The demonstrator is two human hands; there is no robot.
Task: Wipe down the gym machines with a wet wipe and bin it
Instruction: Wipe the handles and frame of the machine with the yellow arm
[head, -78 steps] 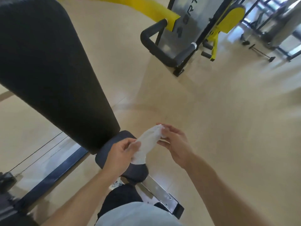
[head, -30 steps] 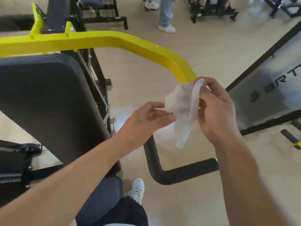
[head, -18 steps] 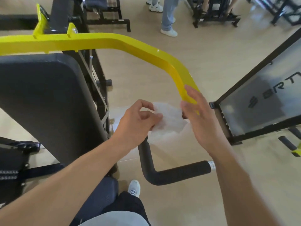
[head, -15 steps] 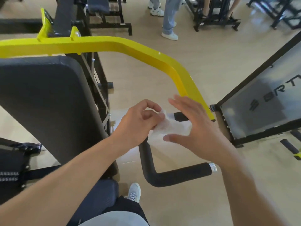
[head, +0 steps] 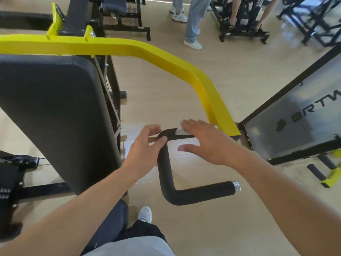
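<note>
Between black back pad [head: 51, 111] and yellow frame arm [head: 166, 58], pressed the wet wipe [head: 180, 131] onto the black handle [head: 166, 174] with flat, straight-fingered right hand [head: 206, 143]; curled left hand [head: 145, 146] round the handle's bend.

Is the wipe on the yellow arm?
No: the right hand presses the wet wipe onto the black handle below the yellow arm.

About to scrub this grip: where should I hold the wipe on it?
Grip the wipe from above, where it drapes over the upper bar of the black handle. The right hand lies flat on it; curling the fingers down round that bar should pin it.
</note>
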